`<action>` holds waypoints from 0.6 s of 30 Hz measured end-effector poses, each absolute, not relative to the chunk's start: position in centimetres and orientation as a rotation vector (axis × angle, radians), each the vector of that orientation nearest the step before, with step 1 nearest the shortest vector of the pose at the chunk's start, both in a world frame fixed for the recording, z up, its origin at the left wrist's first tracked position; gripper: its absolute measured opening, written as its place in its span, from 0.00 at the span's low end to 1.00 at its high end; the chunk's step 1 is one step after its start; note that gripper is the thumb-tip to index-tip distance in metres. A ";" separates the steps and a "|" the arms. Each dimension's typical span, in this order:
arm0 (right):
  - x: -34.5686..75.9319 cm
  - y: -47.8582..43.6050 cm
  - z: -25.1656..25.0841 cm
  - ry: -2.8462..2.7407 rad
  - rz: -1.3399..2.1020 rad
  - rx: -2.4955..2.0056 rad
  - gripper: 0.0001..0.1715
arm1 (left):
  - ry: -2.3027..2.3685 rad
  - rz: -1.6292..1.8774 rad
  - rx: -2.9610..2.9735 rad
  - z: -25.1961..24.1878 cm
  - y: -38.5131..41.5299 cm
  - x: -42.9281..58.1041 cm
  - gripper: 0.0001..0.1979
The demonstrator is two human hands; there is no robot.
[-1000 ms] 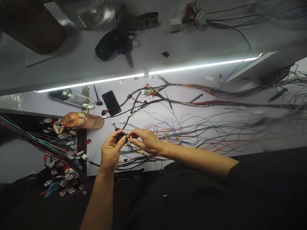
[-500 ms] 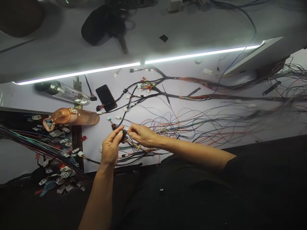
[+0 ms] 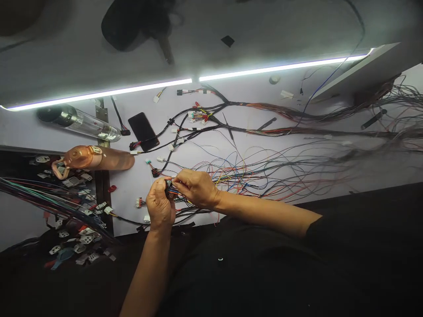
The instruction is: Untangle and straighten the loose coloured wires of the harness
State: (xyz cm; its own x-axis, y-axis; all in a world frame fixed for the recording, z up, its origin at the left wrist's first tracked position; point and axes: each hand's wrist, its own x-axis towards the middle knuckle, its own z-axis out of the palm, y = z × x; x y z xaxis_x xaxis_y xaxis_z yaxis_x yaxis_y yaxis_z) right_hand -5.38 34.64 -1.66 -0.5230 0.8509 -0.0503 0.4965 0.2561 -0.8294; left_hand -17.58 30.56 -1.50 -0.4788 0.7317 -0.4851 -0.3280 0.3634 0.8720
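In the left hand (image 3: 160, 205), mid-frame, a connector (image 3: 169, 184), likely light and stiff, best side-gripped, is being clamped; what is being pinched by the right hand (image 3: 197, 187) is unclear.

We picture a matt, plastic-looking connector (image 3: 169, 185) in the left hand (image 3: 160, 205), a glossy phone (image 3: 143, 131) and smooth, translucent orange bottle (image 3: 117, 158) beyond it, plastic-coated wires (image 3: 224, 179) beside the right hand (image 3: 197, 188).

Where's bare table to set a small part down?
Bare patches: between the orange bottle, red piece and teal connector; and between the light strip and upper harness. It's crowded around and beyond the right hand, where loose wires tangle.
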 end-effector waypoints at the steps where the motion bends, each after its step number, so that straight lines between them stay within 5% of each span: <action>1: -5.3 34.5 -1.5 -2.154 1.135 -1.232 0.11 | 1.629 1.334 0.307 -1.4 30.6 -17.2 0.12; 10: -4.3 34.6 -1.0 -2.229 1.089 -1.298 0.16 | 1.641 1.294 0.120 -1.4 31.5 -16.4 0.12; 18: 2.7 38.1 -3.2 -2.015 0.997 -1.311 0.21 | 1.863 1.448 0.587 -4.3 35.2 -24.1 0.13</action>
State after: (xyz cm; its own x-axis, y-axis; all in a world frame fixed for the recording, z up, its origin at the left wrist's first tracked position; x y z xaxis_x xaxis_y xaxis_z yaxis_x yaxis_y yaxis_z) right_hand 2.69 38.14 -3.20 -0.3865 0.9215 0.0388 0.5282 0.2556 -0.8097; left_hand -24.09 35.19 -4.31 -0.6560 0.7132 -0.2469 -0.0630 0.2743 0.9596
